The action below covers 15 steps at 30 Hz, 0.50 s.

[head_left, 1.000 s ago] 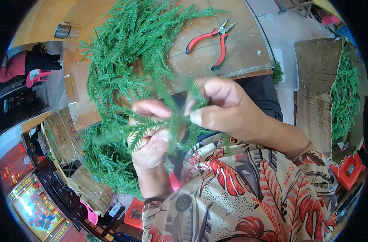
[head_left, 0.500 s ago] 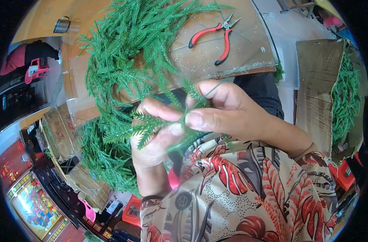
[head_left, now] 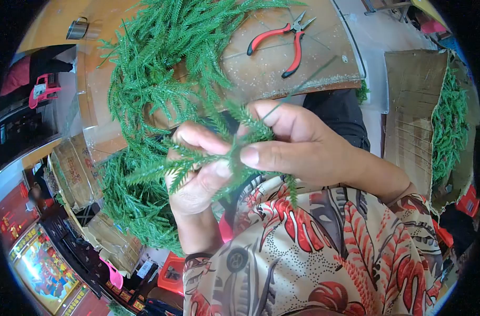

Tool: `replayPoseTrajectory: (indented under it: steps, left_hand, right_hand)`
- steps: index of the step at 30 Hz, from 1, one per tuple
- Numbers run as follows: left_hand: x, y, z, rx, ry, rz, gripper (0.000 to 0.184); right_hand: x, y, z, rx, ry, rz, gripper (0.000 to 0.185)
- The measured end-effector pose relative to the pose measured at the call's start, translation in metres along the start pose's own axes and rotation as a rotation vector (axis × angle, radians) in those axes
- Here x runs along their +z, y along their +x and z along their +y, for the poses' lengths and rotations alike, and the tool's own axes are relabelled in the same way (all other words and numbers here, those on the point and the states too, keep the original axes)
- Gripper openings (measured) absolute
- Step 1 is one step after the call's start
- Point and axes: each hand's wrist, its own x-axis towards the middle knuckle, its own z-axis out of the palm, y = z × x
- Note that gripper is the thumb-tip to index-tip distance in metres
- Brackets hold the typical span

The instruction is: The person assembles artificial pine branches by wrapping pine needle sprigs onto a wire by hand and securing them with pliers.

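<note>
In front of my chest, both hands hold a spray of artificial pine sprigs [head_left: 184,167]. My left hand [head_left: 195,181] pinches it between thumb and fingers near the centre, with green tips fanning out leftward. My right hand [head_left: 303,145] is closed on the same joint from the other side, thumb on top. A thin green stem [head_left: 308,79] sticks out up and to the right past my right hand. Blur hides exactly how the stems cross between my thumbs. Beyond my hands, red-handled pliers [head_left: 298,52] lie with jaws slightly apart on the table [head_left: 261,73].
A large heap of pine sprigs [head_left: 161,63] covers the table's left part and hangs toward more greenery [head_left: 140,205] lower down. To the right stands a cardboard box [head_left: 411,116] with sprigs inside. A metal cup [head_left: 77,28] is at the far left; a red stool [head_left: 171,273] sits below.
My hands stay closed on the sprigs and have shifted slightly. The thin stem now reaches farther up and right, and a sprig tip hangs more plainly below my right hand.
</note>
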Motion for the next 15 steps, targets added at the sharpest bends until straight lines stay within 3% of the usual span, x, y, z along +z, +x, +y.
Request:
replayPoseTrajectory:
  steps: [7, 15]
  left_hand:
    - [0.005, -0.004, -0.002, -0.032, -0.119, 0.117, 0.048]
    - [0.007, -0.010, -0.006, -0.072, -0.164, 0.121, 0.043]
  right_hand:
    - [0.002, 0.000, 0.008, -0.146, -0.110, -0.003, 0.014]
    - [-0.005, -0.001, 0.017, -0.203, -0.260, -0.002, 0.010]
